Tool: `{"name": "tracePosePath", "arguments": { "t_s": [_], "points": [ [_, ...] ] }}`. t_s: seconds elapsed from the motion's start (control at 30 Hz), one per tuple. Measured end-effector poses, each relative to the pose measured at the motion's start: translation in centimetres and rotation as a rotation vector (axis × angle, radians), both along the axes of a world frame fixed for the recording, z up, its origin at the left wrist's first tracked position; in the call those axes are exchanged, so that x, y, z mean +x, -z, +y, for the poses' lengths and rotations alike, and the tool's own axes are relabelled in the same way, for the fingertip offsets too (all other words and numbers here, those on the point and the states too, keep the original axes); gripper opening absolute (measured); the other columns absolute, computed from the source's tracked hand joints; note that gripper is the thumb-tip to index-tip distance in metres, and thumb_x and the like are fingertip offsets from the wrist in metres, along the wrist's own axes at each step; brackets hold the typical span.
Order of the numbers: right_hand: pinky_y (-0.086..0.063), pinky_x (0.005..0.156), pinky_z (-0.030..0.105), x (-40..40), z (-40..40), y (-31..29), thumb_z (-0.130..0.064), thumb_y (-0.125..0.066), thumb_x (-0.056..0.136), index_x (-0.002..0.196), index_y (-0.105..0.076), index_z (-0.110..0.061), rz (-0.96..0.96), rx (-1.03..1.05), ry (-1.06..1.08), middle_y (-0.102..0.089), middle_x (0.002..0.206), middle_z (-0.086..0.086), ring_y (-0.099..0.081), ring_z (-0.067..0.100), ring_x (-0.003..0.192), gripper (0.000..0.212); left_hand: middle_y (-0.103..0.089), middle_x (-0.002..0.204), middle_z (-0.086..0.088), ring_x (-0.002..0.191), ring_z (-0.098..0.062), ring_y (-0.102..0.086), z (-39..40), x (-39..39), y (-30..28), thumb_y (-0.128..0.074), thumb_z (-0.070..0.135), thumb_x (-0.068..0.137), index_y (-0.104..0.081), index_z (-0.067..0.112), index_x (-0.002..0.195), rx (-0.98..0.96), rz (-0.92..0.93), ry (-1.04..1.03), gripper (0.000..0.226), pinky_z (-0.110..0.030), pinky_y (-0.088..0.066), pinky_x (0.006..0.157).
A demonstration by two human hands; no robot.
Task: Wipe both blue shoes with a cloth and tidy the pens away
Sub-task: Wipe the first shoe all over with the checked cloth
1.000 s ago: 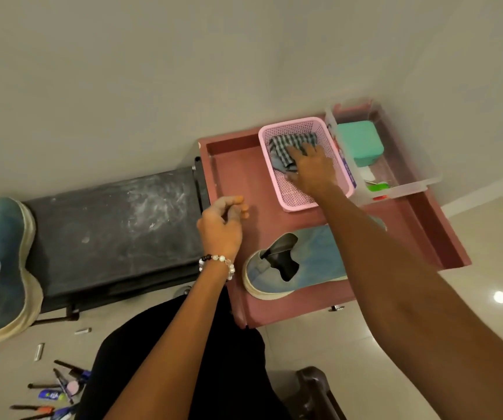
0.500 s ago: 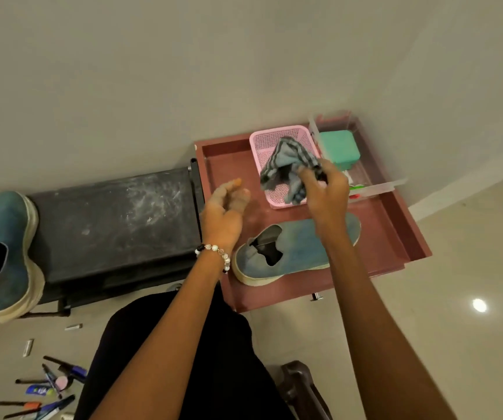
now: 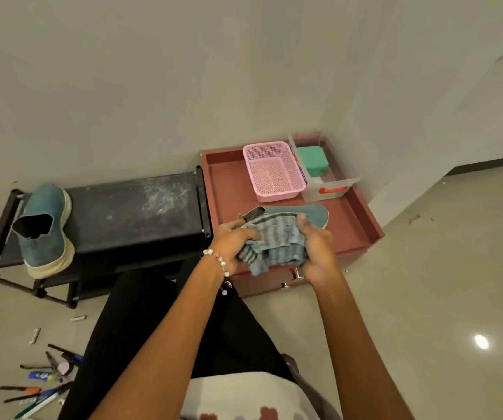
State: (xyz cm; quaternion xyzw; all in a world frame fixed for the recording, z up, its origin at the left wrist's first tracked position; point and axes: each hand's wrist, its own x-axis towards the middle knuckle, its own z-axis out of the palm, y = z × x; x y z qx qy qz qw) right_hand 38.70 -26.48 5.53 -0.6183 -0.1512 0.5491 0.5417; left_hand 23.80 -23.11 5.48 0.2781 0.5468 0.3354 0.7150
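Observation:
A grey-blue striped cloth (image 3: 274, 244) is bunched between both my hands, just above the front edge of the red drawer unit. My left hand (image 3: 233, 241) grips its left side and my right hand (image 3: 316, 250) grips its right side. Behind the cloth a blue shoe (image 3: 301, 212) lies on the red top, partly hidden. The other blue shoe (image 3: 45, 225) stands on the black bench at the left. Several pens (image 3: 41, 377) lie scattered on the floor at the lower left.
A pink mesh basket (image 3: 274, 171) and a clear box (image 3: 329, 183) holding a green case (image 3: 312, 160) stand at the back of the red drawer unit (image 3: 229, 189). The black bench (image 3: 132, 210) adjoins it on the left. Two small caps (image 3: 35, 334) lie on the floor.
My right hand lifted the cloth out of the pink basket and brought it toward me. My left hand has taken hold of the cloth too. The basket now holds nothing.

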Motion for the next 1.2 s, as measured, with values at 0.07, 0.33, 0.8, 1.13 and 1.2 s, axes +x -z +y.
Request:
{"name": "tracePosePath", "arguments": {
  "t_s": [0.07, 0.33, 0.8, 1.13, 1.2],
  "points": [
    [-0.057, 0.071, 0.045, 0.7, -0.1, 0.1, -0.032, -0.057, 0.093, 0.099, -0.066, -0.001, 0.018, -0.082, 0.091, -0.069, 0.103, 0.02, -0.068, 0.034, 0.088, 0.033, -0.067, 0.077, -0.015, 0.059, -0.019, -0.065, -0.4, -0.1, -0.2, -0.061, -0.011, 0.08, -0.066, -0.002, 0.085, -0.029, 0.087, 0.031, 0.011, -0.029, -0.057, 0.058],
    [-0.054, 0.081, 0.052, 2.4, -1.7, 0.7, 0.01, -0.071, 0.072, 0.117, -0.058, 0.007, 0.121, -0.017, -0.259, -0.064, 0.115, 0.023, -0.066, 0.036, 0.1, 0.048, -0.067, 0.086, -0.009, 0.079, -0.023, -0.065, 0.0, 0.7, 0.6, -0.064, 0.007, 0.09, -0.067, 0.002, 0.103, 0.112, 0.166, -0.09, 0.015, -0.041, -0.056, 0.082],
    [-0.057, 0.08, 0.044, 3.5, -1.8, -0.6, -0.03, -0.052, 0.095, 0.112, -0.062, 0.003, 0.135, 0.091, -0.204, -0.069, 0.105, 0.022, -0.067, 0.033, 0.096, 0.039, -0.038, 0.149, -0.001, 0.134, -0.012, -0.037, -2.1, 3.4, 1.7, -0.084, 0.041, 0.066, -0.029, 0.01, 0.15, 0.854, 0.561, 0.716, 0.105, -0.012, -0.025, 0.107],
    [-0.053, 0.07, 0.04, 3.0, -2.1, 0.0, 0.008, -0.041, 0.087, 0.086, -0.07, -0.006, -0.18, 0.051, -0.265, -0.071, 0.084, 0.014, -0.064, 0.024, 0.074, 0.033, -0.07, 0.095, -0.006, 0.093, -0.018, -0.064, -2.1, 3.1, 2.4, -0.056, 0.02, 0.096, -0.068, 0.017, 0.102, 0.592, 0.279, 0.457, 0.014, -0.034, -0.049, 0.09],
    [-0.05, 0.062, 0.032, 3.0, -2.0, -0.2, 0.006, -0.039, 0.085, 0.082, -0.067, -0.006, -0.192, 0.03, -0.191, -0.069, 0.079, 0.009, -0.062, 0.021, 0.071, 0.031, -0.071, 0.089, -0.005, 0.087, -0.02, -0.066, -2.0, 2.6, 1.8, -0.05, 0.017, 0.099, -0.067, 0.014, 0.089, 0.401, 0.11, 0.259, 0.021, -0.036, -0.052, 0.087]
  ]
}}
